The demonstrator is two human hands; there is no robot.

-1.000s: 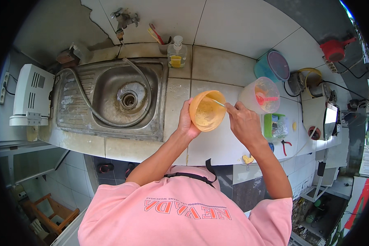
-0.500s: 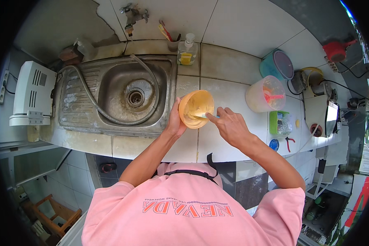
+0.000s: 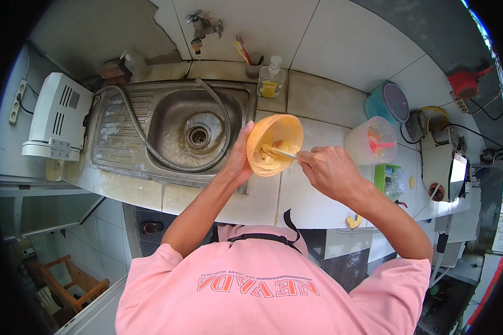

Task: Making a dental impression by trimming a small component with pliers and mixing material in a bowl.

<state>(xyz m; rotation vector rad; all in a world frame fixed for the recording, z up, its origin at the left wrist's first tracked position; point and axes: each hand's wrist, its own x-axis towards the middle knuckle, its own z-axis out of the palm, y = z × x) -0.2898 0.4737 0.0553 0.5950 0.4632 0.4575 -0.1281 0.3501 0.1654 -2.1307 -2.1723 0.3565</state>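
My left hand (image 3: 241, 157) grips a yellow-orange bowl (image 3: 258, 137) by its left side, tilted so that its inside shows. A lump of thick yellow paste (image 3: 267, 159) clings in the lower part of the bowl, with a thin film smeared on the wall. My right hand (image 3: 331, 168) is closed round a thin, pale blue-white handle (image 3: 286, 153). Its far end lies in the paste, so the tool's kind is hidden. Both hands are above the white tiled counter (image 3: 313, 204), to the right of the sink.
A steel sink (image 3: 167, 134) with a grey hose lies to the left. Behind stands a soap pump bottle (image 3: 271, 78). Rightward are a translucent tub (image 3: 359, 146), a blue container (image 3: 377, 106) and a green basket (image 3: 379, 177). A yellow lump (image 3: 353, 222) is at the front edge.
The paste now shows gathered in a lump round the tool's end. The bowl is turned differently, and its handle-holding hand is slightly farther right. The whole view has shifted; a yellow lump shows by the edge.
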